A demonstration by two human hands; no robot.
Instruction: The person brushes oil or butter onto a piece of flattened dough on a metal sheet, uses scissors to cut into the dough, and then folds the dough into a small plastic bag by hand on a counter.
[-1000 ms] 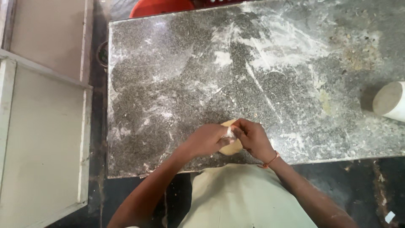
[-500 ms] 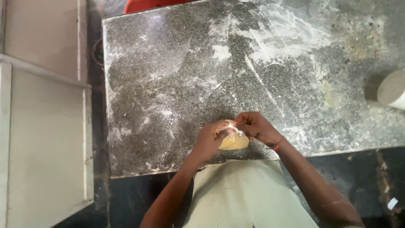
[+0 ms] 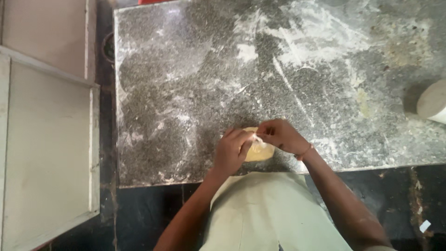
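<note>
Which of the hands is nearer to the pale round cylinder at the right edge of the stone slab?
The right hand. It sits on the right side of the dough piece, on the cylinder's side; the left hand is on the dough's far side. Neither touches the cylinder.

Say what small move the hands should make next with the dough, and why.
Probably keep pinching the edge shut: both hands, left and right, pinch the yellow dough at the near edge of the floured slab, and a white bit shows between the fingertips.

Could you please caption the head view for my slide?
Left hand and right hand pinch a yellow dough piece on a floured stone slab.
</note>
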